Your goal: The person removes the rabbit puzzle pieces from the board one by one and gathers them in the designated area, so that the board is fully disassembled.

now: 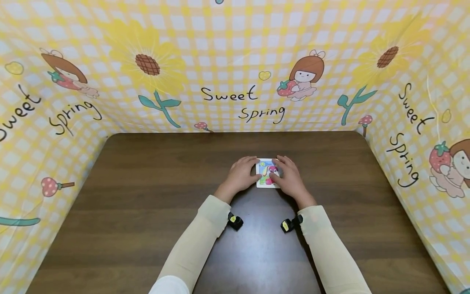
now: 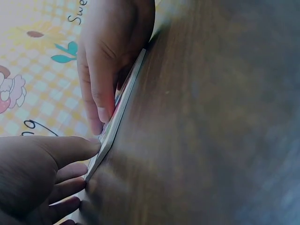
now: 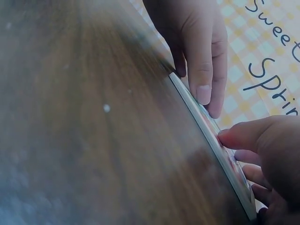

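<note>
A small square picture board (image 1: 268,183) with a white rim and a pink cartoon dog lies flat on the brown table. My left hand (image 1: 242,173) holds it at its left side, the thumb at the rim and the fingers along the edge. On the opposite side, my right hand (image 1: 291,175) grips the board with its thumb over the picture and its fingers at the far right. In the left wrist view, the board's pale thick edge (image 2: 123,108) shows between both hands. The right wrist view shows the same edge (image 3: 206,129) from the other side, low on the wood.
The dark wooden table (image 1: 147,196) extends around both arms. A yellow checked cloth (image 1: 227,49) with flowers and cartoon figures stands as a wall at the back and along both sides. Small black devices sit at both wrists, including one by the left cuff (image 1: 235,221).
</note>
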Available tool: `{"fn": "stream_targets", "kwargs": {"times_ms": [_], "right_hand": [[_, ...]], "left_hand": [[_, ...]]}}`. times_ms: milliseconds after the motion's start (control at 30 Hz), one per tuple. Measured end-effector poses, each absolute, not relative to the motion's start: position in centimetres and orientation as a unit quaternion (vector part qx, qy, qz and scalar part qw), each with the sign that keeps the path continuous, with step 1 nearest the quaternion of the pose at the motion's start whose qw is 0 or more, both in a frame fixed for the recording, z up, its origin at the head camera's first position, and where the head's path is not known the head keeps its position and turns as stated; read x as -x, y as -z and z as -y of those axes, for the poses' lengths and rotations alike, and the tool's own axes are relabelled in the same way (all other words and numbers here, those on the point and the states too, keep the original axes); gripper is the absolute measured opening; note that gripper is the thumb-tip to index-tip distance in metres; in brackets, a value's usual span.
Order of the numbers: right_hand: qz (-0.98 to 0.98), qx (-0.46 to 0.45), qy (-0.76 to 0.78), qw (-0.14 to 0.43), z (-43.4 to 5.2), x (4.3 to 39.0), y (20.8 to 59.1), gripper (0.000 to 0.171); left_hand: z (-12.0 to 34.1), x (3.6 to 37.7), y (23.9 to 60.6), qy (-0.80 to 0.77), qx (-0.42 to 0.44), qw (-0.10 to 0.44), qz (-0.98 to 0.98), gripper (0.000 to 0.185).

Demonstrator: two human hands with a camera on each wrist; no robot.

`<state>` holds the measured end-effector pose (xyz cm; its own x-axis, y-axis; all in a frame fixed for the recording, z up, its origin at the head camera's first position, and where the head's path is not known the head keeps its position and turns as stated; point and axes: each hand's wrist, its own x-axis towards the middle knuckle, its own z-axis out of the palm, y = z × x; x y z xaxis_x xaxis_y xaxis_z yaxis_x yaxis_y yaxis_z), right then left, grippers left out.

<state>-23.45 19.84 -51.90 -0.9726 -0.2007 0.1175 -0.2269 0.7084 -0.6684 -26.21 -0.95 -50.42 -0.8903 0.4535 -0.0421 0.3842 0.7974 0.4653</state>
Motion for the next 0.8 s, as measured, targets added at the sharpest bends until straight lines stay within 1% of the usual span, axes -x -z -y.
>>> {"fn": "stream_targets", "kwargs": {"times_ms": [233, 433, 800], "right_hand": [[0.925, -0.131, -0.355, 0.031, -20.0, 23.4, 52.1, 0.054], [0.926, -0.133, -0.351, 0.028, -19.9, 23.4, 52.2, 0.055], [0.930, -0.131, -0.342, 0.022, -20.0, 23.4, 52.1, 0.054]], "left_hand": [[0.6, 26.5, 50.2, -0.211, -0.213, 0.080, -0.951, 0.060], [0.2, 26.6, 49.2, -0.172, -0.208, 0.089, -0.959, 0.061], [-0.1, 26.3, 48.8, -0.166, -0.209, 0.096, -0.959, 0.060]]}}
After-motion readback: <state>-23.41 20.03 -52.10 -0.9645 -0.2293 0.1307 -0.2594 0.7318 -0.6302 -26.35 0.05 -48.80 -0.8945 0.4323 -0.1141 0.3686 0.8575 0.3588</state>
